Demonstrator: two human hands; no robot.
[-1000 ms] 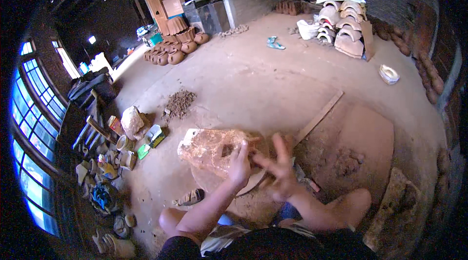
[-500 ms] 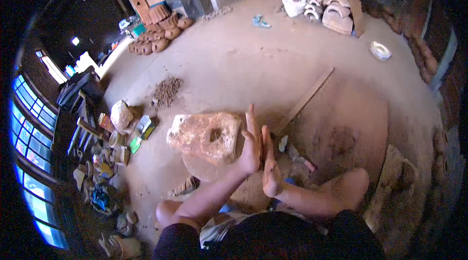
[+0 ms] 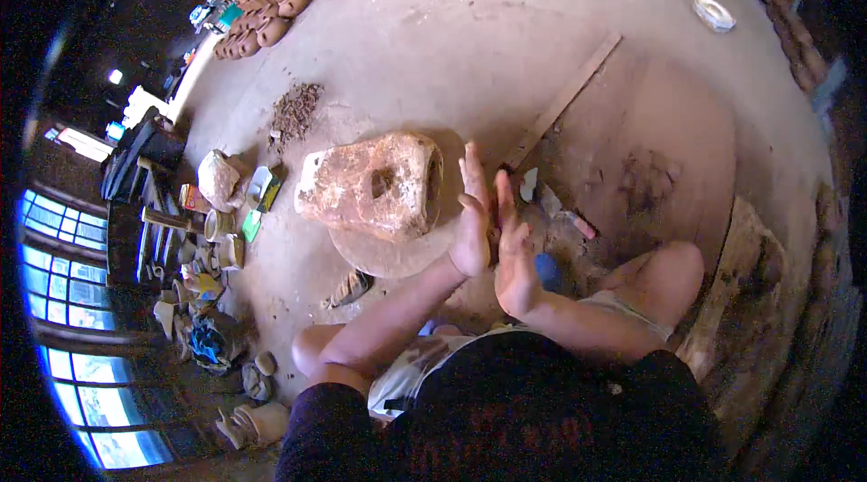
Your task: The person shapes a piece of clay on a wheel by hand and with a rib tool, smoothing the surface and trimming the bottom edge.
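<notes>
We see the clay-stained block (image 3: 348, 188) lying just beyond the left hand, hollow upward, on a round board (image 3: 370, 256) that likely lifts it off the floor and lets it be reached from any side. Neither hand touches it. The left hand (image 3: 471, 224) and the right hand (image 3: 516, 256) stand palm to palm just to its right, fingers straight and unclenched, nothing gripped; flat palms like these would press evenly on anything between them, though we cannot tell whether the dark strip in the gap is clay or only shadow. Both forearms come in between the spread knees, which probably keeps the work close to the body. Right of the hands, a tool with a reddish handle (image 3: 585, 228) lies within easy reach, near the wooden strip (image 3: 564, 102) and the broad brown sheet (image 3: 695, 121), whose dark smears suggest it keeps clay off the floor. Farther out, we find the heap of crumbs (image 3: 296, 112), the wooden mallet (image 3: 167, 220) and the round pots (image 3: 269, 30), grouped apart, perhaps to leave working room.
</notes>
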